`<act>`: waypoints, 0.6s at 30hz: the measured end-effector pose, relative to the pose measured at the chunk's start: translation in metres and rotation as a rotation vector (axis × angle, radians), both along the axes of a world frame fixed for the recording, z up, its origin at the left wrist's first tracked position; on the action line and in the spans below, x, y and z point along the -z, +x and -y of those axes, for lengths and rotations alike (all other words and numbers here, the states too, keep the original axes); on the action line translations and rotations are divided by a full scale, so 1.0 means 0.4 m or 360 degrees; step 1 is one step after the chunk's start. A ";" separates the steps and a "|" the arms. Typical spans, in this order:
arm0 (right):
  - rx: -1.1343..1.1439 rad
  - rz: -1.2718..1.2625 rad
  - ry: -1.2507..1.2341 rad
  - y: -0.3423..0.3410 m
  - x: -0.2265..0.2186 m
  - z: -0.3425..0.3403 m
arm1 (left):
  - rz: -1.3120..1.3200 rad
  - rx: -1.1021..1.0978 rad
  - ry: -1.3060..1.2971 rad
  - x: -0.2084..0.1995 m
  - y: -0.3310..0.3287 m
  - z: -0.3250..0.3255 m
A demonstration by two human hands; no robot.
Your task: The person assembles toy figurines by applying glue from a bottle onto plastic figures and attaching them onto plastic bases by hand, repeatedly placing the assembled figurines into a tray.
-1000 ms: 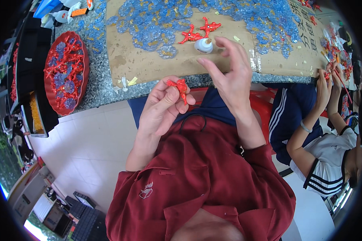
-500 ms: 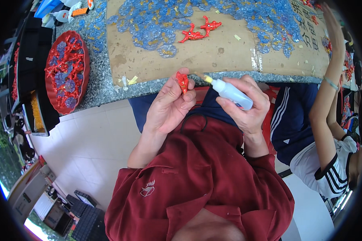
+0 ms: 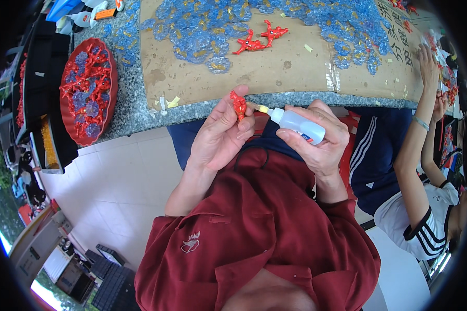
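Between the thumb and fingers of my left hand is a small shiny red plastic figure, held upright just in front of the table edge. My right hand grips a squeeze bottle, translucent white with a yellow collar and a thin tip. The bottle points left, and its tip is right beside the red figure; whether they touch I cannot tell. Two more red figures, one beside another, lie on the cardboard ahead of my hands.
Many clear blue plastic pieces cover the far part of the cardboard. At left stands a red scalloped tray with red and blue pieces, next to a black bin of yellow bits. On the right, a co-worker's arm reaches over the table.
The bottle's tip has come down and left, close to the red figure, which is slightly turned in my left hand. The co-worker's hands have lowered toward the table's right end.
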State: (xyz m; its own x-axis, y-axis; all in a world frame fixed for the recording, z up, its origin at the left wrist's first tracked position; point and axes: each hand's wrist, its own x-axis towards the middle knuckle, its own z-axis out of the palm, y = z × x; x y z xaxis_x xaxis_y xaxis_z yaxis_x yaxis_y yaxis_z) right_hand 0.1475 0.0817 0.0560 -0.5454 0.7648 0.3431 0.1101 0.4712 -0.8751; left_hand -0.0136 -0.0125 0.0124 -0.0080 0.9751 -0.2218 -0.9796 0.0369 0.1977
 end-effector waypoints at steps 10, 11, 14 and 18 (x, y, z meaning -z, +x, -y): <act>-0.0048 -0.0009 -0.0049 0.009 -0.012 -0.001 | -0.0057 0.0070 0.0037 0.008 0.000 -0.001; -0.0055 -0.0004 -0.0058 0.008 -0.012 0.000 | -0.0069 0.0073 0.0034 0.008 0.001 -0.001; -0.0066 -0.0011 -0.0079 0.007 -0.012 0.000 | -0.0079 0.0064 0.0049 0.009 0.003 -0.002; 0.0031 0.0002 -0.0225 0.020 -0.016 0.000 | -0.0087 0.0069 0.0047 0.005 0.001 -0.003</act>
